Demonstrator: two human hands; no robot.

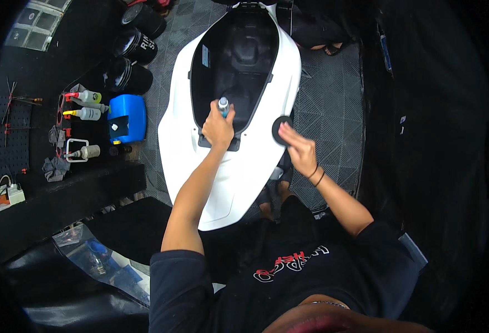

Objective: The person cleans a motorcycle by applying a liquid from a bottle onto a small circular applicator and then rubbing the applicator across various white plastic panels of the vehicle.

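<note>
My left hand (218,132) grips a small bottle (223,106) with a clear cap and bluish contents. It is above the front end of the black under-seat compartment (244,83) of a scooter. Around that open compartment runs the white scooter body panel (223,179). My right hand (300,149) holds a round black applicator pad (283,130), fingers flat on its face, at the panel's right edge. Whether the pad's underside touches the panel is hidden.
To the left are a blue jerrycan (132,118), spray bottles (87,113) on a rack and several black buckets (135,45). Another person's foot (332,48) is at the upper right on the grey tiled floor (327,91). A dark curtain (427,125) hangs along the right.
</note>
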